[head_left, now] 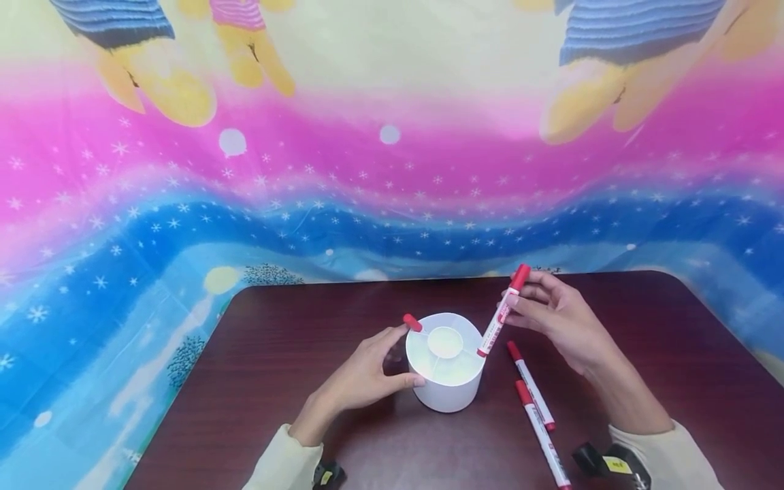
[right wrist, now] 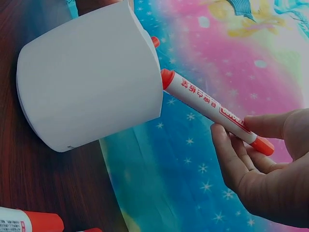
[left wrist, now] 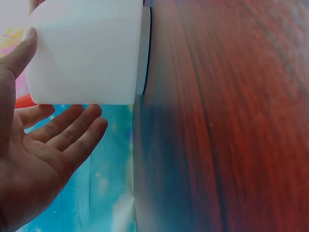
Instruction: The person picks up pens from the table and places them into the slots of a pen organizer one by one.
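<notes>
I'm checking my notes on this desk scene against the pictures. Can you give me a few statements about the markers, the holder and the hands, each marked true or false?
1. The right hand pinches a red marker at the white holder. True.
2. Five markers lie on the table. False: two lie there.
3. The left hand touches the holder's side. True.
4. The holder lies tipped over. False: it stands upright.

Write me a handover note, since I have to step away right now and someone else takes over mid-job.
Left hand: steadies the white holder, thumb on its wall, fingers straight.
Right hand: pinches a red marker, tilted, its lower end at the holder's rim.
Done: one red-capped marker already stands in the holder.
Left: the held one, plus two markers lying on the table to the right.
</notes>
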`<act>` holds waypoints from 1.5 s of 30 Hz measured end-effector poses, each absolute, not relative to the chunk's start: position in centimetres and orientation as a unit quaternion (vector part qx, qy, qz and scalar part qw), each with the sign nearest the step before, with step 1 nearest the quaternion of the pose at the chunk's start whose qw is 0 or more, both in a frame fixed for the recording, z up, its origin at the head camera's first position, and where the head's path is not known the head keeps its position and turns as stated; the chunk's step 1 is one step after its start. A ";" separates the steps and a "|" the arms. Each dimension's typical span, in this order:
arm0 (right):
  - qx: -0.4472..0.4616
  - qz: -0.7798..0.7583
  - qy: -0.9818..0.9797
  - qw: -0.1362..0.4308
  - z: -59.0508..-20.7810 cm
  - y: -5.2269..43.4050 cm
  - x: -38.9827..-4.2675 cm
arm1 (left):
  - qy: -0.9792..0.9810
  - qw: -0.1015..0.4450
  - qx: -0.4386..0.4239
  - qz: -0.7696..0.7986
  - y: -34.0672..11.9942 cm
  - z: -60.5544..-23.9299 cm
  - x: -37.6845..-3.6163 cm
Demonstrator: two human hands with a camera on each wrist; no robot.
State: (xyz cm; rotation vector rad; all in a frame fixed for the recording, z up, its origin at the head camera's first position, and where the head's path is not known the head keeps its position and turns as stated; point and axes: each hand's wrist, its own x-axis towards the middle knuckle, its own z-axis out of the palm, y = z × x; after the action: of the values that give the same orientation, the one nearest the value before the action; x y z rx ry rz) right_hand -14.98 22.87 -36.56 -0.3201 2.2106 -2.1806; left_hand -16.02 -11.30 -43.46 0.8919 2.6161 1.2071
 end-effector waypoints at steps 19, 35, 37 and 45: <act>-0.098 -0.679 0.727 -0.014 -37.3 21.8 -15.3 | 0.869 0.067 0.287 0.397 -11.3 -43.4 -16.1; -0.087 -0.639 0.764 -0.016 -37.7 21.0 -15.9 | 0.869 0.076 0.289 0.395 -11.5 -43.1 -16.5; -0.085 -0.640 0.764 -0.015 -37.7 21.0 -15.9 | 0.867 0.075 0.292 0.398 -11.5 -43.1 -16.5; -0.080 -0.638 0.765 -0.015 -37.9 20.9 -16.0 | 0.863 0.073 0.297 0.401 -11.5 -43.3 -16.6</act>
State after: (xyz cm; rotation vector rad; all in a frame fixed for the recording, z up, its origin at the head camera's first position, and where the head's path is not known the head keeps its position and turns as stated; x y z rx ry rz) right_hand -15.96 20.87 -37.94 -0.2544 2.4279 -2.0246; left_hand -16.57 -11.46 -43.33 0.8934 2.5932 1.2047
